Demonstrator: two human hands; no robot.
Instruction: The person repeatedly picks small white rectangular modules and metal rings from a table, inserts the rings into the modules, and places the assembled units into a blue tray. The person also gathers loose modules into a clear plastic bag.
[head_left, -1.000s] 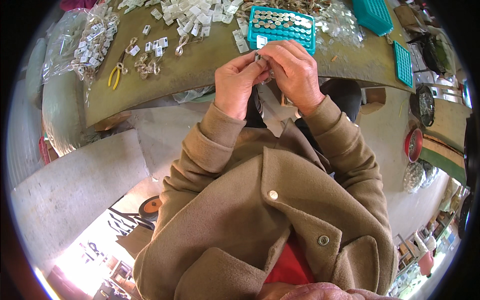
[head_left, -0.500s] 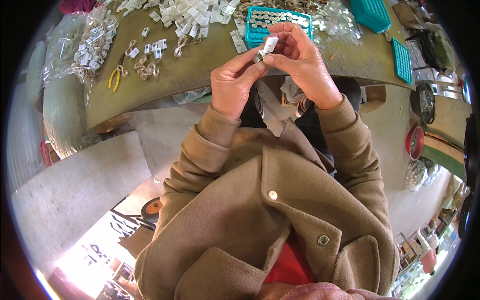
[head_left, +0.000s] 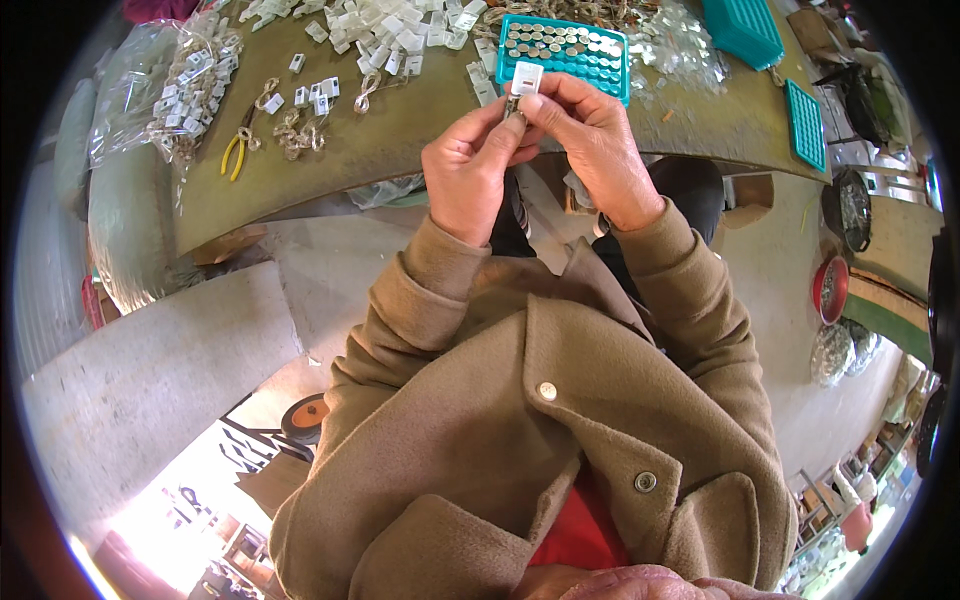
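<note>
Over the near edge of the table, my two hands meet around a small white plastic case (head_left: 527, 78). My left hand (head_left: 468, 175) pinches its lower end between thumb and fingers, where a darker part shows. My right hand (head_left: 598, 145) grips the right side, its thumb pressed near the middle. Fingers hide much of the lower part. Just beyond the hands lies a teal tray (head_left: 612, 90) with round pockets, and rows of silver button-like discs (head_left: 545, 45) fill the far part of it.
White plastic pieces (head_left: 395, 30) lie heaped at the far middle. Leftward are yellow-handled pliers (head_left: 233, 157), tied cord bundles (head_left: 297, 137) and a clear bag of white cases (head_left: 190, 105). Clear plastic bits (head_left: 680, 50), stacked teal trays (head_left: 742, 35) and another teal tray (head_left: 804, 125) sit right.
The white case has turned more upright and its marked face shows. My right hand has come lower and its fingers have closed in around the case.
</note>
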